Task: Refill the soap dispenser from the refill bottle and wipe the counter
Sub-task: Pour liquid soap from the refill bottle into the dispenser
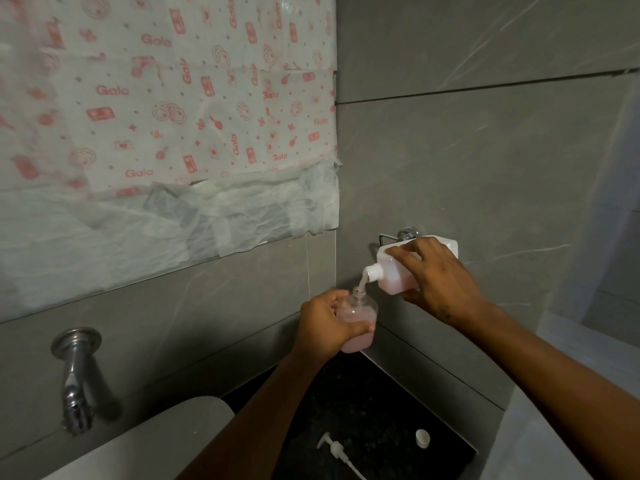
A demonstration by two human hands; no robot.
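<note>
- Grey marbled tiles (pixel 485 150) cover both walls of a bathroom corner, with dark grout lines running between them.
- Printed white sheets (pixel 166 98) with red motifs and the word "Gala" cover a panel on the back wall, their lower edge crumpled.
- Below the hands lies a black speckled counter (pixel 374 420), set into the corner.
- On that counter, nearer the camera than both hands, rest a white pump head (pixel 337 452) on its side and, apart from it, a small white cap (pixel 422 438).
- A chrome tap (pixel 74 379) juts from the back wall, far to the left of the grip, above a pale basin rim (pixel 187 420).
- The left hand (pixel 329 327) is wrapped around a clear soap dispenser (pixel 360 322), held upright and partly filled with pink liquid.
- The right hand (pixel 440 282) clasps a white refill bottle (pixel 391 271), tipped spout-down just above the dispenser's neck; a pink stream (pixel 362 282) runs into it.
- Behind the right hand, a chrome wall fitting (pixel 407 233) shows.
</note>
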